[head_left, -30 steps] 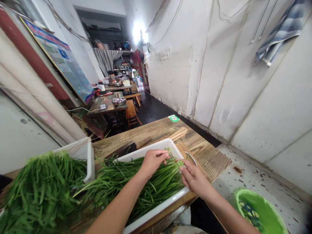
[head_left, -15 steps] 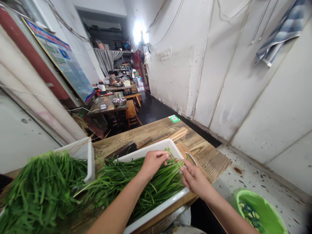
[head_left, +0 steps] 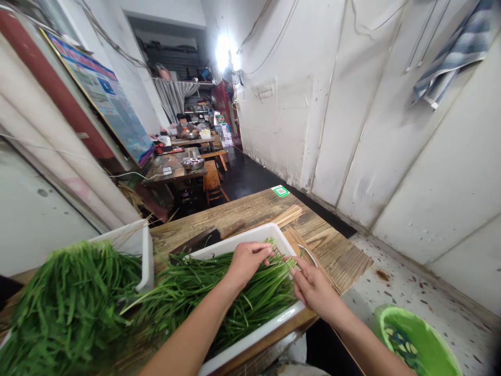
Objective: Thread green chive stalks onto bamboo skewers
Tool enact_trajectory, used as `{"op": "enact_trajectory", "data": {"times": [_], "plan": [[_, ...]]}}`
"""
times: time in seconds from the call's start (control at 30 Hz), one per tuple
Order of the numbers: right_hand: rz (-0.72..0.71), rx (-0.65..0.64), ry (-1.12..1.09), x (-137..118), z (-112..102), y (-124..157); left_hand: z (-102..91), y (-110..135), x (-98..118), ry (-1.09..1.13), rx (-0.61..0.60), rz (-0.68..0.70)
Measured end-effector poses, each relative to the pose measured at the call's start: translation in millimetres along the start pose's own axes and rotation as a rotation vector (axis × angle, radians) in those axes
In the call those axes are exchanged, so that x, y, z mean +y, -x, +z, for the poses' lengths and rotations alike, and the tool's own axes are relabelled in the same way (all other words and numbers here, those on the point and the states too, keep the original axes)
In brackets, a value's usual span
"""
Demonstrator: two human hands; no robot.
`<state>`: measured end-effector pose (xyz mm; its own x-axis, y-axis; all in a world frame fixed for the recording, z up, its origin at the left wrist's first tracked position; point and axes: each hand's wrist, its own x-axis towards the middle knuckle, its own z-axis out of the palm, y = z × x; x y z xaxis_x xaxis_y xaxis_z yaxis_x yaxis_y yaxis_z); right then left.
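From my end I watch the left hand point(head_left: 250, 263) above the white tray point(head_left: 282, 319), thumb and fingertips drawn close, though I can't tell whether they pinch anything, while my view of the right hand point(head_left: 315, 287) at the tray's right end shows thumb and forefinger pinching the pale stalk ends of the long greens point(head_left: 262, 297). These greens lie in the tray and spill over its left end, and a cleaver point(head_left: 195, 243) rests just beyond its far rim.
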<state>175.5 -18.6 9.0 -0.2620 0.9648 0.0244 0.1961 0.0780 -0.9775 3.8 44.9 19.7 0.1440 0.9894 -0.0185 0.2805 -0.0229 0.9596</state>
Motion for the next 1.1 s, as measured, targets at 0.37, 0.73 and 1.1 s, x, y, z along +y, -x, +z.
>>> {"op": "enact_trajectory", "data": {"times": [0.37,0.73,1.1], "plan": [[0.013,0.016,0.006,3.2,0.2,-0.3,1.0,4.2,0.0,-0.178,-0.092,0.102],[-0.011,0.037,-0.024,2.0,1.8,3.4,-16.5,-10.0,-6.7,-0.434,-0.048,0.242],[-0.018,0.043,-0.005,4.3,1.4,1.9,-14.6,-26.0,-31.5,-0.915,-0.137,0.229]]}}
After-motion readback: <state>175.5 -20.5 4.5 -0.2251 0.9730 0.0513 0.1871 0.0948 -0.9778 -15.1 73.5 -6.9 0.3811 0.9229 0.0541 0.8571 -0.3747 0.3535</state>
